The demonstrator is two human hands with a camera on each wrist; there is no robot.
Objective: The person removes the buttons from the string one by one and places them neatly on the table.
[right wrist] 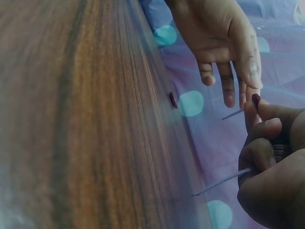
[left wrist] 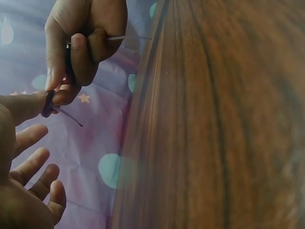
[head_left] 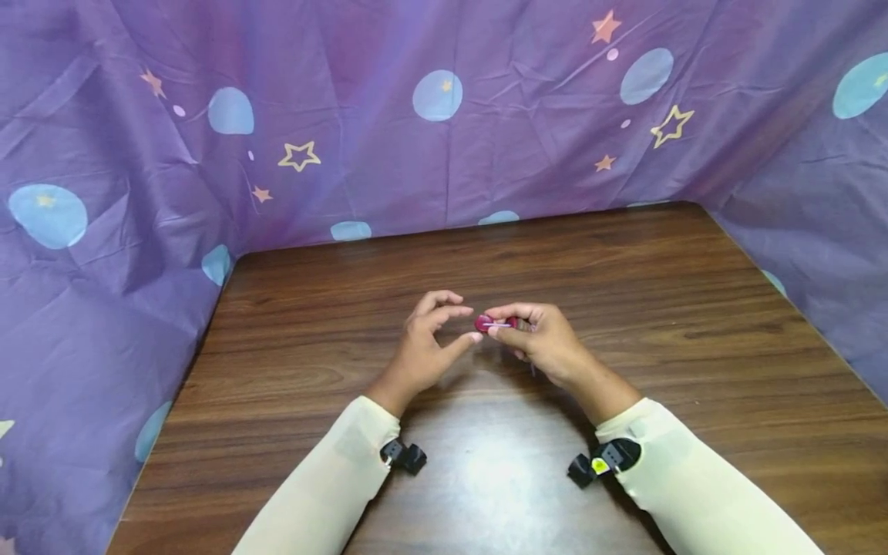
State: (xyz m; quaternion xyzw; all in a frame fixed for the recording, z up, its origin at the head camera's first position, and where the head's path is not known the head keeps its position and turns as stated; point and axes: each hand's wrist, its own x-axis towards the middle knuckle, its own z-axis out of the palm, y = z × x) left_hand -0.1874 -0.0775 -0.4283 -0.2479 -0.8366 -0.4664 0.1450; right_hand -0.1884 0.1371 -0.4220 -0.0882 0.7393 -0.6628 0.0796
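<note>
Dark-red rounded piece [head_left: 481, 321], thin grey shaft [head_left: 498, 324] apparently attached, right fingers [head_left: 519, 311] pinching it, left fingers [head_left: 447, 313] spread nearby

Left hand [head_left: 425, 345] spreads its fingers; right hand [head_left: 549, 339] pinches, its lower fingers apparently curled.

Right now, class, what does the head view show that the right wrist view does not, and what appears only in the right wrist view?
Only the head view: the pale sleeves and black wrist devices.
Only the right wrist view: a dark red piece, seen near the table's edge.
Both: the table, purple backdrop, and right hand pinching a red disc, with the left hand close by.
</note>
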